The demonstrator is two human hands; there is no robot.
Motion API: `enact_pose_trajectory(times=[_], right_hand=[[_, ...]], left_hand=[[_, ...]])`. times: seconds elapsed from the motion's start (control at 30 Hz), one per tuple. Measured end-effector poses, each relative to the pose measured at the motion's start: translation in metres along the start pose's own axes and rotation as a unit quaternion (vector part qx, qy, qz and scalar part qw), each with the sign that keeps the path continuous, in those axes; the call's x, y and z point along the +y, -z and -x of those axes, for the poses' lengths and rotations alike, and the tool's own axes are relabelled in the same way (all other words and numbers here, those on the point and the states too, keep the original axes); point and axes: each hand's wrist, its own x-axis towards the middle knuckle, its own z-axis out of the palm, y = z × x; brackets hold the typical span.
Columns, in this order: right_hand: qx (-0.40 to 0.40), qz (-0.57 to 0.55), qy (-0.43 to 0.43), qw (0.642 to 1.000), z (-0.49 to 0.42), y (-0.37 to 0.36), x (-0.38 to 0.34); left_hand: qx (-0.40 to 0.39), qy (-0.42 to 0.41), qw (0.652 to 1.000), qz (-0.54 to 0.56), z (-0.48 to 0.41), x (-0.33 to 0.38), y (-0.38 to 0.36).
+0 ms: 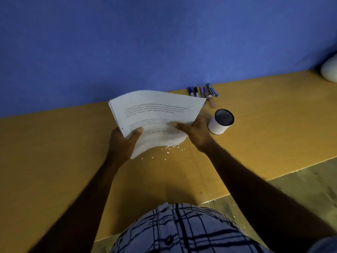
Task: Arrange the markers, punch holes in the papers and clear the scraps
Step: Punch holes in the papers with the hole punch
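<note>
A thick stack of printed white papers (pixel 156 114) is lifted above the yellow desk (pixel 54 152), bent and sagging at its near edge. My left hand (pixel 124 141) grips its near left corner, thumb on top. My right hand (pixel 195 132) holds the near right edge, thumb on the top sheet. Small white paper scraps (pixel 169 149) lie scattered on the desk under the stack. Several markers (pixel 198 91) lie side by side against the blue wall at the back. A hole punch is not in sight.
A white cylindrical holder with a dark mesh inside (pixel 221 122) stands just right of my right hand. A tan object (pixel 211 102) lies near the markers. A white rounded thing (pixel 330 70) sits at the far right. The desk edge (pixel 273 178) runs diagonally at right, with more scraps on the floor (pixel 231 212).
</note>
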Motion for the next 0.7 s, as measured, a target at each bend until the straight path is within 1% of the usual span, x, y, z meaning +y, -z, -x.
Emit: enact_pose_trajectory(times=[0.1,0.17,0.37,0.47,0.57,0.7], right_hand=[[0.013,-0.017,-0.006,1.0,-0.001,-0.008,0.003],[0.012,-0.018,-0.01,1.0,-0.001,-0.01,0.003],[0.007,0.022,-0.036,0.999,-0.003,-0.011,0.02],[0.014,0.025,-0.054,0.998,-0.002,-0.014,0.026],[0.005,0.037,-0.033,0.999,-0.005,-0.014,0.021],[-0.002,0.053,-0.05,0.997,-0.004,-0.014,0.032]], left_hand=[[0.025,0.019,0.999,0.003,0.001,-0.002,-0.005],[0.024,0.027,0.999,0.003,0.003,-0.003,-0.007],[0.02,0.06,0.998,-0.017,0.005,-0.019,-0.003],[0.033,0.091,0.995,0.003,0.01,-0.02,-0.011],[0.057,0.08,0.995,0.016,0.013,-0.018,-0.01],[0.042,0.071,0.997,-0.008,0.016,-0.028,-0.008]])
